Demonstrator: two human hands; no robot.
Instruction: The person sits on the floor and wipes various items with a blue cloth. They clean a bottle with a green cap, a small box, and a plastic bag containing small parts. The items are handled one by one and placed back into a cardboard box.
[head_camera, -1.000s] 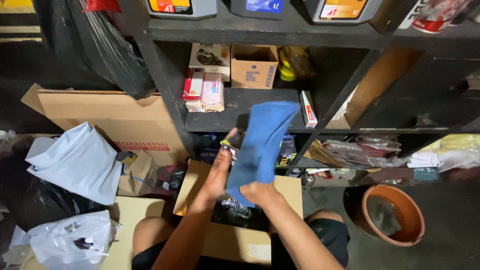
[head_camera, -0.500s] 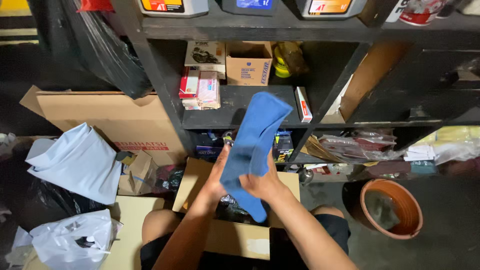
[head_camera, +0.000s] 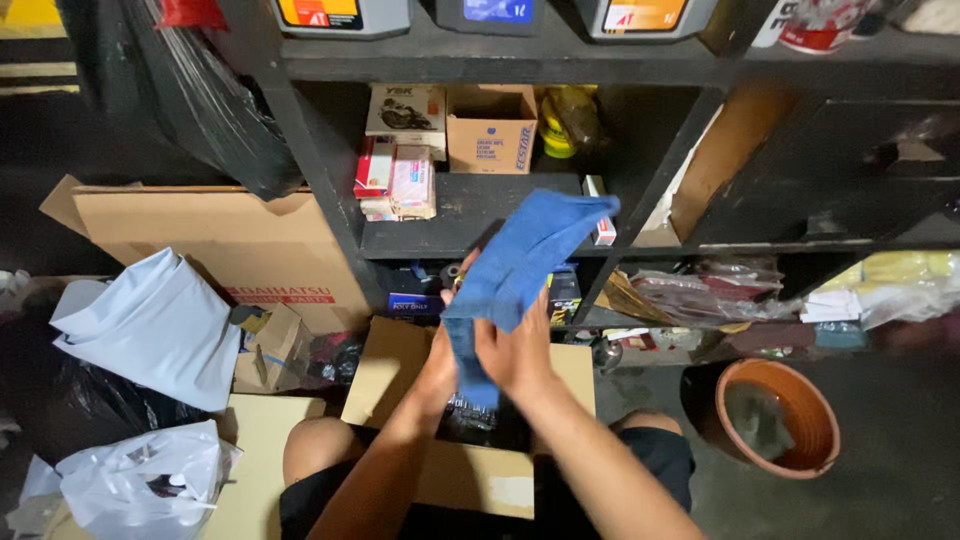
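Above open carton (head_camera: 400, 362) | both hands grip blue cloth (head_camera: 520, 258)

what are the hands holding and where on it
Both hands grip a blue cloth at its lower part: the right hand over the front, the left hand behind. Its upper end sticks up free. Whether the cloth wraps something cannot be told.

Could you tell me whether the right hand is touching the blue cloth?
Touching: the head view shows the right hand pressed against the blue cloth, its fingers lying on the fabric.
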